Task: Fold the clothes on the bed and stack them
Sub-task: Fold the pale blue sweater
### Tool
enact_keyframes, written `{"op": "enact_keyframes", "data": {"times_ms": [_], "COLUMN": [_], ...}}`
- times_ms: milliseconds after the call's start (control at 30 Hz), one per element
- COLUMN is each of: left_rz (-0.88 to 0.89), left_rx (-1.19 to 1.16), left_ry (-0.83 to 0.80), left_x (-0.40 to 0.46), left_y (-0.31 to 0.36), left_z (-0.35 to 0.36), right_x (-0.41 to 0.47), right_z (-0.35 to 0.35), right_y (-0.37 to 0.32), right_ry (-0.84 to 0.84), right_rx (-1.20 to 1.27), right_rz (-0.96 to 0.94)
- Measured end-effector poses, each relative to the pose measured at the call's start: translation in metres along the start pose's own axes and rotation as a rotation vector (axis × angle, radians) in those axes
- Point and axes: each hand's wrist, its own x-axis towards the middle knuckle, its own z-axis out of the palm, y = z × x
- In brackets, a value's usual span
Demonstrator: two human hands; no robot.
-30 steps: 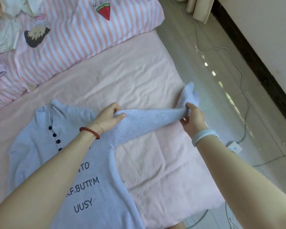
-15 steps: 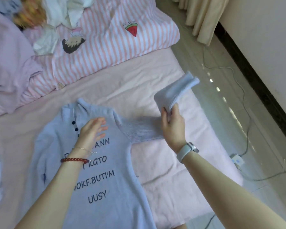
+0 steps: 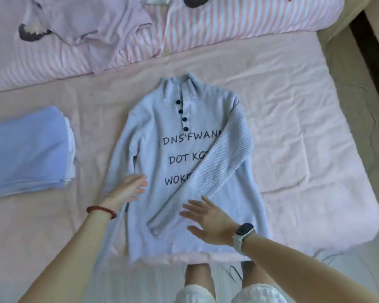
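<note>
A pale blue knit sweater [image 3: 162, 158] with dark buttons and black lettering lies flat, front up, on the pink bed sheet [image 3: 293, 132]. Its right sleeve [image 3: 219, 171] is folded diagonally across the chest, cuff near the hem. My right hand [image 3: 208, 219] hovers open, fingers spread, just beside that cuff. My left hand [image 3: 129, 189] is open too, fingers straight, at the sweater's left edge over the left sleeve. A stack of folded blue and white clothes [image 3: 26, 149] sits at the left.
A pink-striped quilt [image 3: 228, 25] lies across the head of the bed with a lilac garment [image 3: 92, 20] crumpled on it. The bed's front edge runs just below the sweater's hem, with my legs and slippers beneath. The floor lies at the right.
The right sleeve, held up by my right hand before, now lies folded across the sweater's front and my right hand has let it go. My left hand shifted to the sweater's left edge.
</note>
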Motion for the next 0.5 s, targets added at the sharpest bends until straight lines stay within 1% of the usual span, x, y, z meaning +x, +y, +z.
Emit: {"op": "enact_keyframes", "data": {"times_ms": [67, 100, 167, 233, 267, 300, 367, 433, 500], "left_rz": [0.062, 0.116, 0.217, 0.273, 0.296, 0.323, 0.368, 0.405, 0.403], "left_rx": [0.162, 0.215, 0.311, 0.400, 0.429, 0.432, 0.343, 0.270, 0.280], "left_ry": [-0.026, -0.025, 0.023, 0.071, 0.067, 0.057, 0.067, 0.148, 0.217], "left_x": [0.016, 0.022, 0.029, 0.029, 0.028, 0.027, 0.026, 0.023, 0.019], "left_y": [-0.027, -0.039, -0.056, -0.066, -0.070, -0.073, -0.079, -0.089, -0.101], "left_z": [0.022, 0.034, 0.058, 0.074, 0.078, 0.080, 0.077, 0.065, 0.047], "right_x": [0.001, 0.001, 0.002, 0.004, 0.006, 0.008, 0.015, 0.024, 0.036], "right_z": [0.004, 0.003, -0.002, -0.005, -0.006, -0.008, -0.011, -0.012, -0.008], "right_y": [0.003, 0.007, 0.015, 0.021, 0.023, 0.023, 0.021, 0.018, 0.014], "right_ry": [0.208, 0.292, 0.368, 0.348, 0.324, 0.300, 0.292, 0.298, 0.201], "right_rx": [0.089, 0.094, 0.049, 0.021, 0.012, -0.003, -0.063, -0.146, -0.185], "right_rz": [0.154, 0.244, 0.415, 0.505, 0.526, 0.545, 0.583, 0.557, 0.494]}}
